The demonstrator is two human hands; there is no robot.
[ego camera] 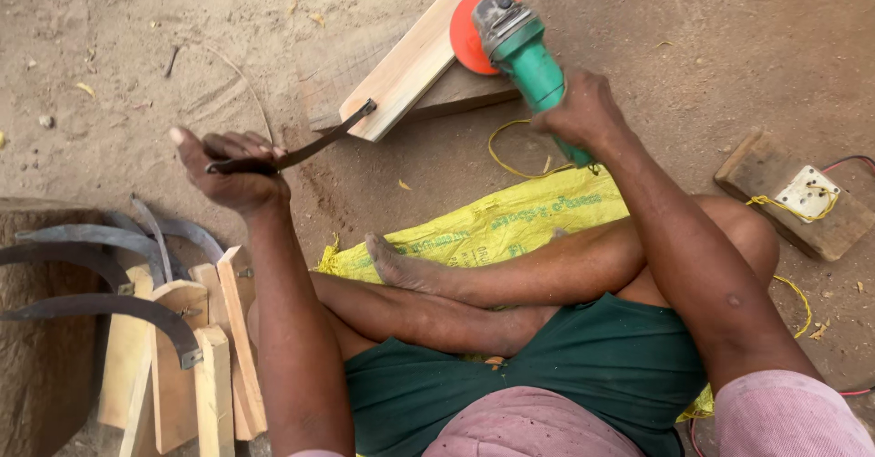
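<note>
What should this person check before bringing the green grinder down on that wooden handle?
1. Left hand grips the curved blade firmly: ok, fingers closed round it.
2. Wooden handle is supported: ok, it rests across a wood block on the sandy ground.
3. Right hand holds the angle grinder securely: ok, wrapped round the green body.
4. Orange sanding disc is clear of the fingers: ok, both hands sit apart from it.
5. Yellow cord is clear of the disc: ok, it loops on the ground behind.
6. Disc spinning: cannot tell.
</note>
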